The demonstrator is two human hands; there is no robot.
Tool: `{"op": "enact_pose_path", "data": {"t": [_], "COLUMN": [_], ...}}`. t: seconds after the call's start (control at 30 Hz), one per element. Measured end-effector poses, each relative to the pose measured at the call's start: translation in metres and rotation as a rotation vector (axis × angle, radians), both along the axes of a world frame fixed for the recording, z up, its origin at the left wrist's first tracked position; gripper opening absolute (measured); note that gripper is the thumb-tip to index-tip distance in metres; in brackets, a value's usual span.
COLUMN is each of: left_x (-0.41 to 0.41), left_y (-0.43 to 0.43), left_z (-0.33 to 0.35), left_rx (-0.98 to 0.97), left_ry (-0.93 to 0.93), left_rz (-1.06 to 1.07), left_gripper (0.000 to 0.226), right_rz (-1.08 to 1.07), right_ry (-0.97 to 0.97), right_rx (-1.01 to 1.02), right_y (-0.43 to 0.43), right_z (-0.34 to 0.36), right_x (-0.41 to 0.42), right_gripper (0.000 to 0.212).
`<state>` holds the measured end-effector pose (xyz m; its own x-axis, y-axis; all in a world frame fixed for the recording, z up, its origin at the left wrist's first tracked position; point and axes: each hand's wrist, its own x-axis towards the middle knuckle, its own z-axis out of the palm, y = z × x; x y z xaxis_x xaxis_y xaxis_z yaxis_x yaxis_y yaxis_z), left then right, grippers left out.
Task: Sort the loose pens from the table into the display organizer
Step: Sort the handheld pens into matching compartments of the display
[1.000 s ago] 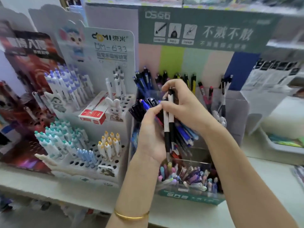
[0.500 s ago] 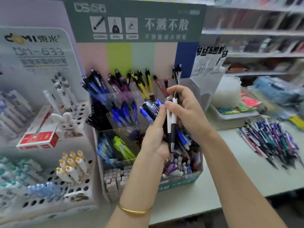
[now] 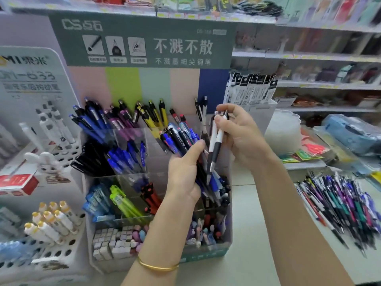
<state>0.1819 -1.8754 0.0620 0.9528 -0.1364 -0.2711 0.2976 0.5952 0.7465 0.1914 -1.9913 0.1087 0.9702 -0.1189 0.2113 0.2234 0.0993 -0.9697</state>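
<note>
My left hand [image 3: 183,178] grips a bundle of pens [image 3: 179,139], blue and black, fanned out in front of the display organizer [image 3: 156,155]. My right hand [image 3: 241,133] pinches two white-and-black pens [image 3: 215,147] by their tops, tips pointing down, just right of the bundle. The organizer is a clear tiered stand with compartments holding blue, black, purple, yellow and red pens. A heap of loose pens [image 3: 338,201] lies on the table [image 3: 257,234] at the right.
A white perforated pen stand [image 3: 51,223] with white pens and a rabbit figure stands at the left. A frosted white tub [image 3: 282,131] and coloured packets sit behind the loose pens. Store shelves [image 3: 319,56] run along the back right.
The camera swung right, bringing the loose pens into view. My right hand has lifted the two white-and-black pens slightly away from the bundle in my left hand.
</note>
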Motion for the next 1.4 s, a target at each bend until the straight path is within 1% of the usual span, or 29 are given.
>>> {"op": "enact_pose_path", "data": {"t": [0.07, 0.17, 0.27, 0.33, 0.4, 0.43, 0.5, 0.53, 0.63, 0.7, 0.77, 0.8, 0.87, 0.93, 0.97, 1.0, 1.07, 1.1, 1.13, 1.17, 1.27, 1.33, 1.4], "left_x": [0.004, 0.008, 0.012, 0.015, 0.016, 0.017, 0.017, 0.017, 0.016, 0.015, 0.012, 0.01, 0.006, 0.003, 0.001, -0.001, -0.004, -0.005, -0.006, -0.007, -0.011, -0.014, -0.017], "left_y": [-0.001, -0.002, 0.0, 0.002, 0.005, 0.007, 0.011, 0.014, 0.023, 0.029, 0.034, 0.036, 0.04, 0.043, 0.044, 0.045, 0.048, 0.05, 0.051, 0.053, 0.061, 0.068, 0.077], "left_z": [0.001, 0.001, 0.002, 0.001, 0.001, 0.001, -0.001, -0.003, -0.01, -0.013, -0.013, -0.014, -0.015, -0.018, -0.019, -0.02, -0.023, -0.025, -0.027, -0.029, -0.035, -0.039, -0.041], "left_rx": [0.034, -0.019, -0.04, -0.025, -0.012, -0.006, -0.002, 0.002, -0.002, -0.003, 0.0, -0.014, -0.061, -0.114, -0.146, -0.176, -0.212, -0.221, -0.234, -0.253, -0.281, -0.264, -0.258], "left_ry": [-0.061, -0.12, -0.16, -0.2, -0.242, -0.26, -0.289, -0.298, -0.312, -0.321, -0.332, -0.34, -0.366, -0.405, -0.416, -0.416, -0.403, -0.395, -0.386, -0.374, -0.376, -0.395, -0.393], "left_rz": [0.006, -0.017, -0.061, -0.073, -0.075, -0.08, -0.102, -0.12, -0.174, -0.205, -0.231, -0.246, -0.276, -0.29, -0.294, -0.297, -0.302, -0.303, -0.303, -0.301, -0.318, -0.321, -0.334], "left_gripper": [0.012, 0.004, 0.008, 0.009, 0.023, 0.029, 0.029, 0.027, 0.021, 0.017, 0.017, 0.016, 0.012, 0.007, 0.008, 0.01, 0.012, 0.013, 0.015, 0.019, 0.041, 0.056, 0.063], "right_rz": [-0.105, -0.307, -0.497, -0.575, -0.595, -0.588, -0.547, -0.524, -0.477, -0.44, -0.419, -0.424, -0.503, -0.604, -0.631, -0.648, -0.674, -0.641, -0.556, -0.439, -0.107, 0.029, 0.142], "right_ry": [-0.061, -0.237, -0.487, -0.637, -0.703, -0.714, -0.686, -0.64, -0.422, -0.323, -0.28, -0.29, -0.343, -0.367, -0.369, -0.382, -0.451, -0.477, -0.468, -0.415, -0.145, 0.003, 0.108], "right_rx": [0.003, -0.141, -0.297, -0.386, -0.488, -0.559, -0.728, -0.81, -1.034, -1.128, -1.123, -1.096, -1.081, -1.118, -1.105, -1.072, -0.994, -0.927, -0.837, -0.742, -0.522, -0.472, -0.433], "right_y": [-0.014, -0.029, -0.03, -0.027, -0.022, -0.019, -0.013, -0.01, -0.003, -0.001, 0.0, 0.001, 0.001, 0.002, 0.004, 0.006, 0.012, 0.016, 0.022, 0.029, 0.049, 0.059, 0.065], "right_z": [0.009, 0.02, 0.026, 0.028, 0.026, 0.024, 0.017, 0.013, 0.001, -0.003, -0.005, -0.005, -0.008, -0.01, -0.011, -0.012, -0.013, -0.013, -0.013, -0.012, -0.01, -0.009, -0.01], "right_x": [0.013, 0.034, 0.051, 0.056, 0.059, 0.06, 0.063, 0.065, 0.069, 0.069, 0.067, 0.066, 0.06, 0.051, 0.046, 0.04, 0.027, 0.021, 0.015, 0.009, -0.004, -0.007, -0.009], "right_gripper": [0.015, 0.015, 0.016, 0.018, 0.018, 0.02, 0.022, 0.022, 0.025, 0.028, 0.033, 0.035, 0.04, 0.047, 0.05, 0.051, 0.045, 0.04, 0.035, 0.029, 0.017, 0.019, 0.022]}}
